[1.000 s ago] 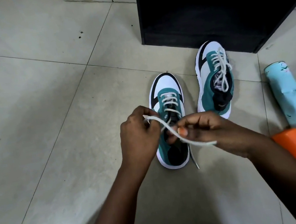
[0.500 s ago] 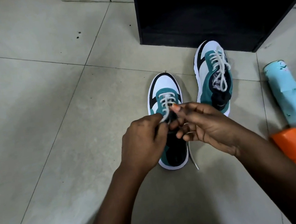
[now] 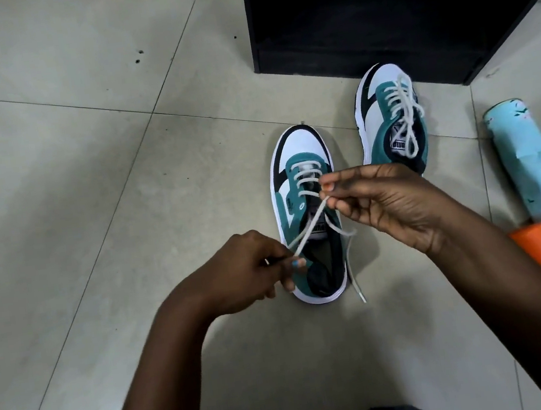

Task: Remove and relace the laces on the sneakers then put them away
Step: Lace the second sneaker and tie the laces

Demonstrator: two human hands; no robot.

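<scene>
White lace (image 3: 309, 225) ran taut from the near sneaker (image 3: 308, 213) on the tiled floor (image 3: 89, 194), half laced; the far sneaker (image 3: 391, 116), fully laced, stood by the black cabinet (image 3: 375, 19). Likely risks: lace slipping from a pinch, or an eyelet skipped, as the other end trailed loose. Left hand (image 3: 247, 273) pinched the lace low, fingers curled; right hand (image 3: 386, 203) pinched it above the tongue, wrist raised.

My forearms are bare, no sleeves; my left hand (image 3: 237, 274) has a blue-painted nail, my right hand (image 3: 389, 203) an orange one.
</scene>
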